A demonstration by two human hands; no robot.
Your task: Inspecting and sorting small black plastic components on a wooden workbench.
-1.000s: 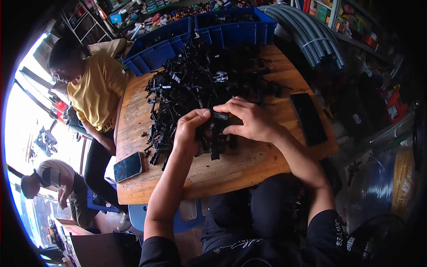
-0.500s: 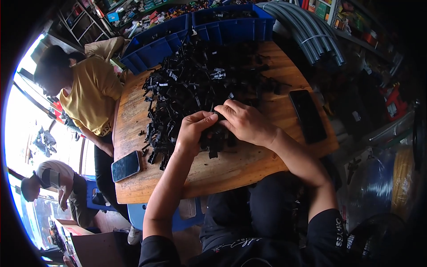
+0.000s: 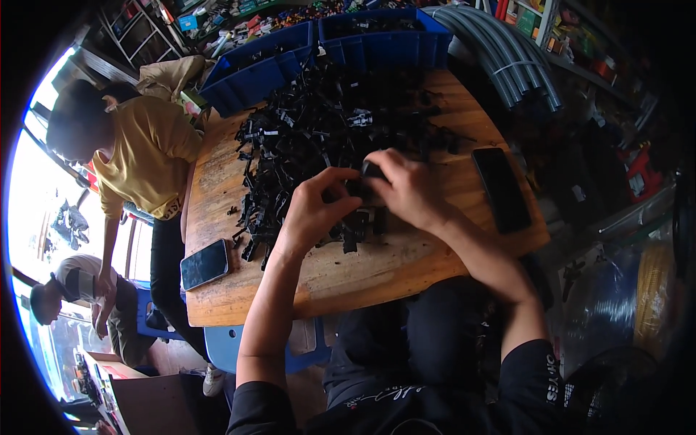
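Looking down from the head view: left hand [image 3: 313, 210] and right hand [image 3: 407, 190] meeting over the near edge of a heap of black plastic parts [image 3: 326, 134] on a round wooden table [image 3: 348, 279]. Left hand curled, thumb and fingers closed narrowly around a small black part [image 3: 360, 190], right hand cupped over the same piece from the other side, fingers pinching it; exact shape of the piece hidden between the fingers. Held part just above the loose black pieces at the front of the heap, near the middle of the table. Both forearms coming up from the lower edge, bare on the left, dark sleeve high on the right arm.

Lying flat near the left rim of the table, well apart from the hands, a dark smartphone [image 3: 204, 264]. Lying on the right side, beyond the right wrist, a second dark phone [image 3: 502, 188]. Standing at the far edge of the table, touching the back of the heap, two blue plastic bins [image 3: 377, 43]. Bent over the left rim, a person in a yellow shirt [image 3: 148, 163]. Stacked beyond the table at upper right, a bundle of grey corrugated hoses [image 3: 507, 61].
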